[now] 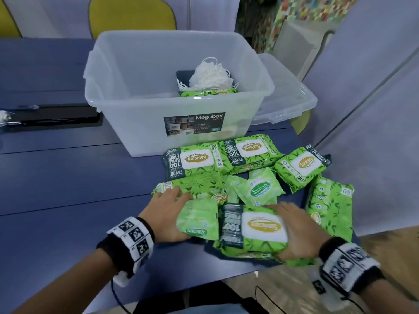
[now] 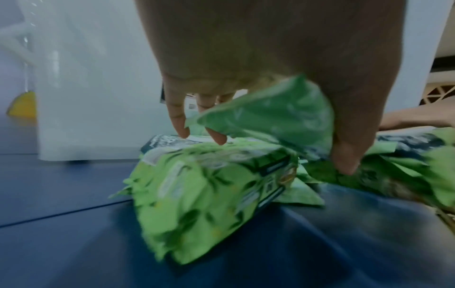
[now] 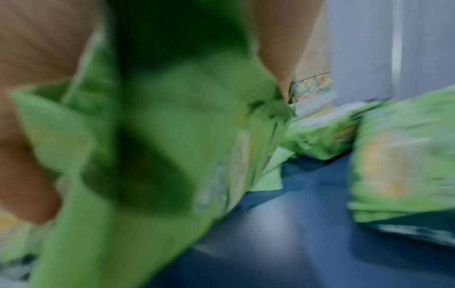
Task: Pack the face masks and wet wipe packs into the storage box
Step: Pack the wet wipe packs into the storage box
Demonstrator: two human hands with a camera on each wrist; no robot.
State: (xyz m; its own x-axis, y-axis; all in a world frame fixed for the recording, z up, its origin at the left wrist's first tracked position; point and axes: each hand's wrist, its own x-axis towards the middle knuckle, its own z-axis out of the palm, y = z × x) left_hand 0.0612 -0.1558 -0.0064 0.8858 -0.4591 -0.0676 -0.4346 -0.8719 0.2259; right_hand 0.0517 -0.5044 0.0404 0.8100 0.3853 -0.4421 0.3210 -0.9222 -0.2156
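Head view: a clear box [image 1: 145, 123] with a "Megabox" label stands far on the blue table [image 1: 56, 189]. Inside, at its right, lie a heap of white masks [image 1: 209, 74] and one green wipe pack [image 1: 208, 92]. The lid [image 1: 288, 96] lies just right of the box. Near the box a pile of green leaf-print "Sanicare" packs covers the table: two large ones with white flaps and dark end bands side by side at the far edge, a third [image 1: 302, 167] tilted to their right, a small pale pack [image 1: 258, 189] in the middle, and one [image 1: 331, 205] lying lengthwise at the right. The left hand [image 1: 165, 214] holds a small pale green pack [image 1: 197, 219] between thumb and fingers, the fingers reaching over a face-down pack [image 1: 192, 184]. The right hand [image 1: 297, 232] grips the right end of a large pack [image 1: 251, 226], lifted a little over another near the table's near edge.

Left wrist view: the left hand [image 2: 270, 48] pinches the small pack [image 2: 270, 113], thumb on its near side, fingers [image 2: 179, 117] behind it, their tips just over the face-down pack [image 2: 202, 187]. The box [image 2: 98, 87] rises on the far left.

Right wrist view: much blurred; the right hand [image 3: 37, 58] holds a green pack [image 3: 160, 136] that fills the left, and how the fingers lie cannot be told here. More packs lie right and far on the table [image 3: 283, 224].
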